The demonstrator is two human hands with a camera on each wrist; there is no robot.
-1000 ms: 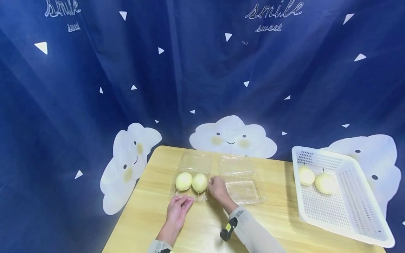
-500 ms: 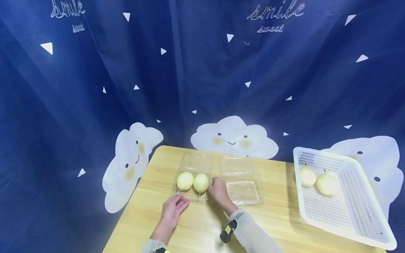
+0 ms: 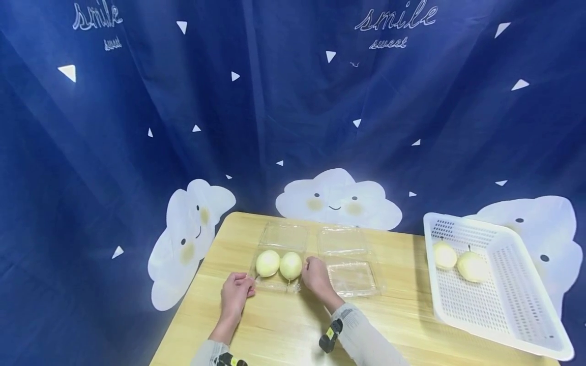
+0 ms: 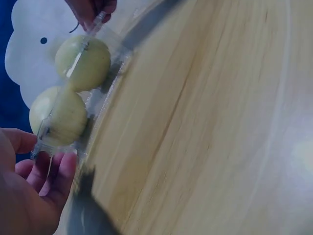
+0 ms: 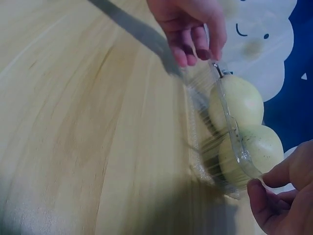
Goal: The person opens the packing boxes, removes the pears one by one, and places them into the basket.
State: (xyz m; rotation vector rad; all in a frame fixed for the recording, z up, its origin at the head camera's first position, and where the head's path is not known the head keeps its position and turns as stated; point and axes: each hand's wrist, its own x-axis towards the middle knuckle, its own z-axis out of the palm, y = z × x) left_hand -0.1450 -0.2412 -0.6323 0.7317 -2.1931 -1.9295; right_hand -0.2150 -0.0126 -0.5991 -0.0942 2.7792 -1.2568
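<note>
Two pale yellow pears (image 3: 267,263) (image 4: 58,115) sit side by side in a clear plastic clamshell box (image 3: 274,287), whose lid (image 3: 285,235) lies folded back behind them. My left hand (image 3: 235,294) pinches the box's rim at its left side, thumb on one face and fingers below, as the left wrist view shows. On the opposite side my right hand (image 3: 316,274) pinches the rim between thumb and curled index finger (image 5: 259,198). Both pears stay between the hands, with their stems toward the near edge.
Just right of the right hand stands a second clear clamshell box (image 3: 351,277), lid back and nothing inside. A white perforated basket (image 3: 499,330) with two more pears (image 3: 473,267) is on the table's right. A dark blue curtain (image 3: 320,101) hangs behind the wooden table (image 3: 284,330).
My left hand has moved leftward from the box's front edge to its left side and now pinches the rim there. The right hand, pears and boxes look about the same.
</note>
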